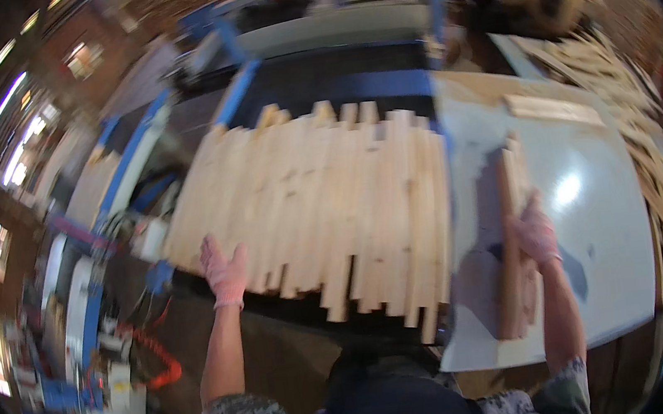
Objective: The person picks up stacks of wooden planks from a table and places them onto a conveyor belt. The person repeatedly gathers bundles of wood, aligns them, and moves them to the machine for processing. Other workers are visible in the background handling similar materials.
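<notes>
**Two hands on wood**

Lots of pale wood strips (323,208) lie side by side on a dark bed w/ a blue metal frame (240,85). The strips are long, flat & thin. Their near ends don't line up, some stick out more, so the edge looks like steps. The wood is light yellow w/ faint grain lines.

The left hand (225,273) wears a thin pinkish glove. It lies flat, fingers spread, on the near left end of the strips.

On the right is a smooth, shiny grey-white counter (604,238). A small stack of wood strips (515,250) lies on it, long way pointing away from the person. The right hand (536,232), also gloved, lies on top of that stack w/ fingers curled over it. Can't tell if it grips tight; pic is blurry.

Farther back on the counter lies one more flat wood piece (553,108). Past the counter's right edge is a big heap of the same pale sticks (626,93). No boxes or bins that I can make out; the wood just lies in stacks.
</notes>
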Tool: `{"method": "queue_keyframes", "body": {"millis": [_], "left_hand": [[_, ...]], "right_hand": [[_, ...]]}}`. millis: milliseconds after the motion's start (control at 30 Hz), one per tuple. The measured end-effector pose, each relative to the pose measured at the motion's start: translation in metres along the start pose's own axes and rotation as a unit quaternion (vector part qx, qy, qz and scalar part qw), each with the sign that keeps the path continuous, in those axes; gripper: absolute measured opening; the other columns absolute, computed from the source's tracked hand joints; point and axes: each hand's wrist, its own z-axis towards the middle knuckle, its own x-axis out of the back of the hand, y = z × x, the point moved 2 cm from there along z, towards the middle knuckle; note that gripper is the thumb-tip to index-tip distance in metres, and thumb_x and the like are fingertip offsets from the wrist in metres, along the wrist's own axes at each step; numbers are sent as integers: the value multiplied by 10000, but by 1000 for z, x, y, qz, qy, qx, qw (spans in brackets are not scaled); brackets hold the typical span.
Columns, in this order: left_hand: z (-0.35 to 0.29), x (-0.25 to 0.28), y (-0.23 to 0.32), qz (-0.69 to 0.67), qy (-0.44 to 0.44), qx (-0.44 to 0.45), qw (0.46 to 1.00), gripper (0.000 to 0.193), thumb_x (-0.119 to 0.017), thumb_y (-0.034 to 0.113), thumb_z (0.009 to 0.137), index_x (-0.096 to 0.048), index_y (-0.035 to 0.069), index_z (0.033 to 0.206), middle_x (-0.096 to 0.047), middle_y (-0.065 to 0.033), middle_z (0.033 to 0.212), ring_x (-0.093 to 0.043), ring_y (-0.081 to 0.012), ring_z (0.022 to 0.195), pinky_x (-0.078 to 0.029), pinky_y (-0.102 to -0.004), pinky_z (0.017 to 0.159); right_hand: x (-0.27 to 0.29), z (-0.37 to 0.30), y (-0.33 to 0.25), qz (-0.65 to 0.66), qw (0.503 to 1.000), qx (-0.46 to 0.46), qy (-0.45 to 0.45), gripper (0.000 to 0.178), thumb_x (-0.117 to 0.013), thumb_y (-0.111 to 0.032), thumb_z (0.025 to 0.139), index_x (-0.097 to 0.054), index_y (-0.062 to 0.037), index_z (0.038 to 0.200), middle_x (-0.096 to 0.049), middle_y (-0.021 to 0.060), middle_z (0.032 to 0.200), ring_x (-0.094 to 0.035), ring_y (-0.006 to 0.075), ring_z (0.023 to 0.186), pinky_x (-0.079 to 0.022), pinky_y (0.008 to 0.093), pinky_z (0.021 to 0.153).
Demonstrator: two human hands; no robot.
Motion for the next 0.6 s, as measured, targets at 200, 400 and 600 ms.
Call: {"method": "queue_keyframes", "body": {"millis": [200,400,600], "left_hand": [[99,67,-115,145,46,130,980,1018,-737,560,890,-335,-11,1632,-364,-261,1685,-311,-425,1574,-234,-540,1289],[171,99,-184,228,-108,226,941,1073,-642,687,905,-294,27,1677,-288,-218,1748,-255,-408,1612,-175,-542,1315],[165,116,-188,235,-30,2,972,826,-759,546,816,-581,45,1448,-703,-233,1289,-653,-403,1230,-471,-529,1099]], "right_hand": [[-34,-8,-17,-48,935,254,242,879,-772,-133,923,-334,-57,1681,-536,232,1578,-556,369,1407,-449,421,1189],[-119,-27,-58,229,951,69,-195,566,-636,-214,1060,-523,-12,1577,-697,92,1327,-629,145,1159,-501,307,1017],[-147,-65,-87,266,962,23,-51,449,-603,-335,1066,-701,30,1308,-726,62,1136,-616,132,1048,-497,308,927]]}}
